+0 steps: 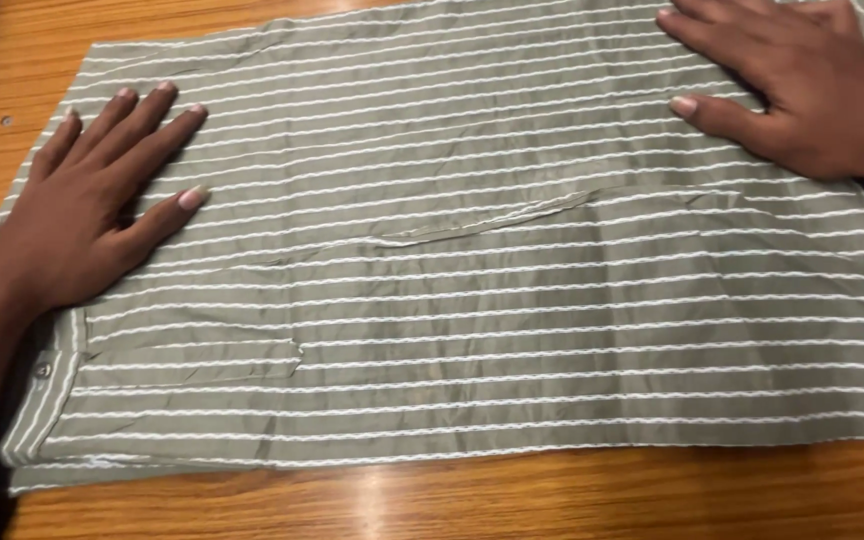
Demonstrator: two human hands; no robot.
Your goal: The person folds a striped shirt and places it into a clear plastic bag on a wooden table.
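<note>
Across the wooden table, the striped shirt is lying 9-to-3, with left hand at 9 and right hand at 1 both pressing flat-open, gripping nothing.

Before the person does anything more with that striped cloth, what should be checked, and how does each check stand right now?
1. Left hand flat on the cloth: ok, fingers spread.
2. Right hand flat on the cloth: ok.
3. Cloth smooth: not ok, a raised crease runs across the middle.
4. Cloth fully on the table: cannot tell, its right end leaves the picture.
5. Button at the left edge clear of the hands: ok.
</note>
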